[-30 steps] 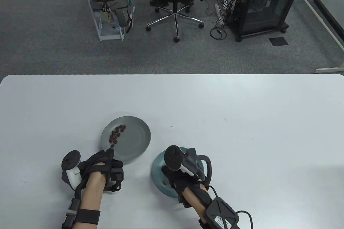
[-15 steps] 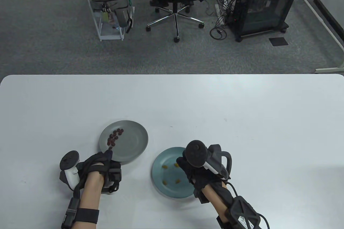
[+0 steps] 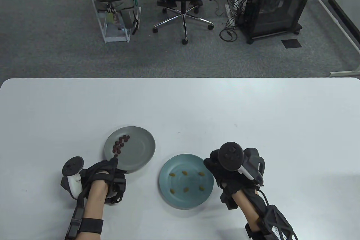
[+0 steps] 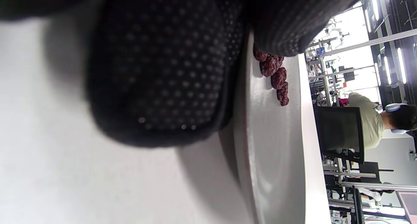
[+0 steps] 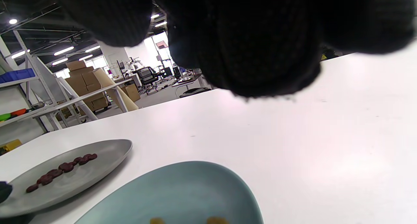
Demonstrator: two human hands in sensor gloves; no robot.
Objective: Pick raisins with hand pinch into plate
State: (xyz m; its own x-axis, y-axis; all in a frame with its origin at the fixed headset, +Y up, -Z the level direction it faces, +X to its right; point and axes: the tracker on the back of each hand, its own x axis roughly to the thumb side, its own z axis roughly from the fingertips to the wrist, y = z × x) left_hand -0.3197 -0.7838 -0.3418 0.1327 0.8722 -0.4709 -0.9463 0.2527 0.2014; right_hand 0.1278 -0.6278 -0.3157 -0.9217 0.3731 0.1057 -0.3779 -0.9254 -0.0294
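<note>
1. The grey plate (image 3: 140, 150) lies on the white table (image 3: 253, 110). Dark red raisins (image 3: 120, 143) sit in a curved row on its left half.
2. The blue plate (image 3: 168, 195) lies just right of the grey plate and nearer the person. It holds six yellowish raisins (image 3: 186, 181), spaced apart.
3. The left hand (image 3: 108, 174) touches the grey plate's near-left rim, probably to steady it. No raisin is visibly gripped; finger closure cannot be determined.
4. The right hand (image 3: 225, 171) hovers at the blue plate's right edge, clear of its contents. Whether it is open or closed cannot be determined.
</note>
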